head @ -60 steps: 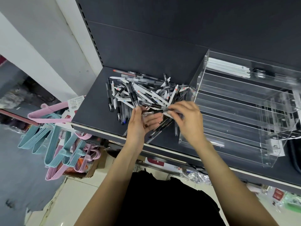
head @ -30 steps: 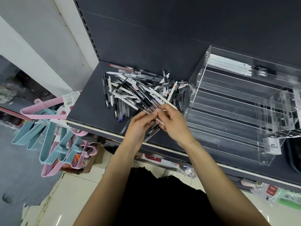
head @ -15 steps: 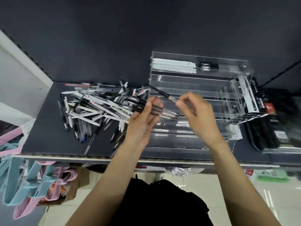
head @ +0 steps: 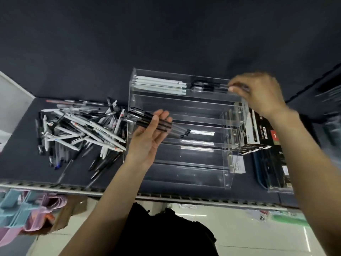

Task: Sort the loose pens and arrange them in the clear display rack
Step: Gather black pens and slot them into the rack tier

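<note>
Right hand (head: 258, 93) blurred at rack (head: 184, 163) top tier, grip unclear.

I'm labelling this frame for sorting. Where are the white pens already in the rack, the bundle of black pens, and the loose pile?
white pens (head: 160, 85), head view: middle of their barrels, top tier.
bundle of black pens (head: 145, 117), head view: dark grips, held in the left hand.
loose pile (head: 81, 130), head view: centre of the heap.

Clear display rack (head: 186, 109) mid-shelf, lower tiers open from the front, top tier partly filled by white pens (head: 160, 85), loose pen pile (head: 79, 130) crowding left side, boxed stock (head: 262, 133) touching right wall.
</note>
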